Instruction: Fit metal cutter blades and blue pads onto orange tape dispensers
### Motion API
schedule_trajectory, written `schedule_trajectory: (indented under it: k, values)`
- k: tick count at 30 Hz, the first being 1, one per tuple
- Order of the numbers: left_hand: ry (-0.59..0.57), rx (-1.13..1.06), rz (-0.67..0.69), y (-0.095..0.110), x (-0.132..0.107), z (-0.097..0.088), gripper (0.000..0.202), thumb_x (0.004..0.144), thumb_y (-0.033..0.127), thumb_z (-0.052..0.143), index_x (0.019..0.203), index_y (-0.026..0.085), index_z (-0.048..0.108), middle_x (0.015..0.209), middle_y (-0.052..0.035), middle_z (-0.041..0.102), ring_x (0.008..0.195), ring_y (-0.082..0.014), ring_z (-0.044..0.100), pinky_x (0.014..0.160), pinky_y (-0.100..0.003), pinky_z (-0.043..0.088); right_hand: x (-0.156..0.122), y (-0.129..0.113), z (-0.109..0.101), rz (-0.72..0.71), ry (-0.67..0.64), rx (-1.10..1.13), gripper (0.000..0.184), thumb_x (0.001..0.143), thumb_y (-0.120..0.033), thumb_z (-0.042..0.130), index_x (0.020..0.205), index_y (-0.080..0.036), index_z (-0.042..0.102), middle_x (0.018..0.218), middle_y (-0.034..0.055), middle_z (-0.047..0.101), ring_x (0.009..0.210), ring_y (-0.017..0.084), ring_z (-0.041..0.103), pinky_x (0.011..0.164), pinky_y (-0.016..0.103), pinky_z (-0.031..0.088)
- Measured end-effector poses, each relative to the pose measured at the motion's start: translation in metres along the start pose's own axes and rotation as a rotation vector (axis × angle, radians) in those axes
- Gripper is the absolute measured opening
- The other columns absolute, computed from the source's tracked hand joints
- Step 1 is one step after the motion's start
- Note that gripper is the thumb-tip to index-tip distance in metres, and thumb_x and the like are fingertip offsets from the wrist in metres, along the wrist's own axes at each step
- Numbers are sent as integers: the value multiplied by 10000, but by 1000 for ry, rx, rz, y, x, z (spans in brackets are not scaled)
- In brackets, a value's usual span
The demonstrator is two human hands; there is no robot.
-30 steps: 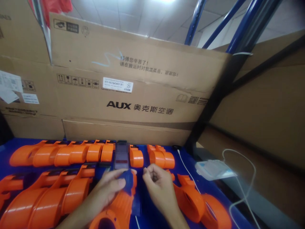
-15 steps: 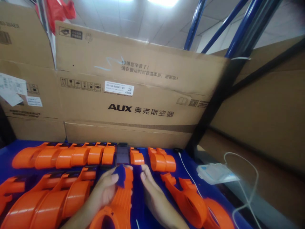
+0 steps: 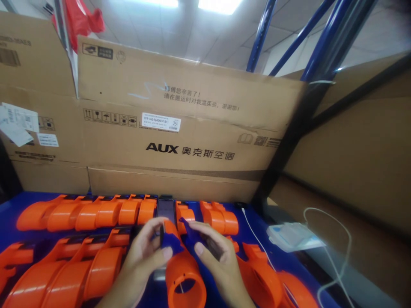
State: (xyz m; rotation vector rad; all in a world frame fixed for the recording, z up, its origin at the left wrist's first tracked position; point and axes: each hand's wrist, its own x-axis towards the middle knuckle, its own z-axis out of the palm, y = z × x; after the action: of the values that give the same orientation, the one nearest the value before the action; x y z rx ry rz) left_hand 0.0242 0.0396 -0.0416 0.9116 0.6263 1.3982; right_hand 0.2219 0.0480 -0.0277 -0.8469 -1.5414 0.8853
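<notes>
My left hand [image 3: 141, 250] is closed around the upper part of an orange tape dispenser [image 3: 183, 265], thumb pressed on the dark blue piece [image 3: 173, 244] at that end. The dispenser's round hub hangs below and faces me with its hole. Just to the right, my right hand [image 3: 221, 256] pinches a separate dark blue piece [image 3: 190, 231] between thumb and fingers. This piece looks thin and pointed; its exact shape is partly hidden by the fingers. A small gap separates it from the dispenser.
Several orange dispensers [image 3: 86, 214] stand in rows on the blue surface [image 3: 253, 226], left and right of my hands. A phone [image 3: 166, 209] stands behind them. A white cable [image 3: 257, 235] and a clear box [image 3: 293, 236] lie at right. Cardboard [image 3: 192, 128] walls the back.
The dispenser has turned so its hub hole faces me and sits further right. My right hand has shifted slightly right and tilted the blue piece, which now points up and left.
</notes>
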Motion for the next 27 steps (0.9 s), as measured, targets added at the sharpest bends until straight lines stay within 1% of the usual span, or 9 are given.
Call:
schedule_trajectory:
  k: [1,4,7,10,14,18,20,24,27]
  values:
    - [-9,2,6,0,0,1,537,722,222,823,1226,275,645,1381,-83,625,1247,-316,588,928,-351,530,0,-1,0,-16,-16,-7,297,882,-366,699,1156,-255,720,1191,95,725,1146,297,650,1028,436,484]
    - [-34,14,9,2,1,3,513,750,224,806,1226,265,619,1208,-84,706,1100,-280,669,914,-358,536,1,-3,2,-41,-36,-27,288,882,-353,698,1154,-260,723,1178,94,730,1138,297,656,1024,451,493]
    - [-43,23,13,3,1,3,507,758,217,800,1223,265,604,1124,-74,727,1037,-261,688,898,-350,537,1,-4,4,-53,-44,-36,292,871,-356,709,1146,-257,725,1178,102,733,1138,306,659,1029,473,494]
    - [-50,22,24,3,1,3,506,750,213,805,1214,265,611,1140,-76,719,1052,-270,684,901,-350,536,1,-2,5,-49,-44,-40,300,865,-364,717,1141,-249,725,1178,111,734,1144,314,659,1038,488,487]
    - [-64,5,46,3,1,2,520,760,205,797,1237,280,603,1204,-72,698,1109,-278,667,895,-323,536,-2,0,5,11,-69,-54,313,879,-346,709,1175,-245,705,1231,118,714,1160,309,653,1055,498,472]
    - [-74,-50,48,4,-1,2,591,731,178,810,1268,296,594,1263,-66,689,1136,-294,663,886,-313,547,-3,0,8,30,-117,10,391,886,-344,709,1265,-271,642,1314,107,671,1207,292,631,1080,482,456]
    - [-62,-104,41,4,-3,3,625,701,162,820,1273,296,606,1328,-65,665,1166,-312,651,896,-320,553,-5,1,8,27,-122,21,432,884,-361,711,1298,-282,613,1344,102,652,1238,286,612,1098,471,442]
    - [18,-163,54,5,-8,5,629,659,111,827,1235,304,665,1411,-22,626,1330,-313,529,1001,-298,509,-9,8,6,8,-107,-76,512,856,-432,725,1324,-270,593,1343,118,647,1261,303,594,1090,484,454]
    - [5,-147,56,6,-9,4,613,669,127,825,1241,295,679,1406,-21,638,1396,-320,452,1044,-306,481,-12,8,7,-83,-51,-236,555,824,-454,743,1325,-261,599,1295,132,669,1200,330,626,1029,502,502]
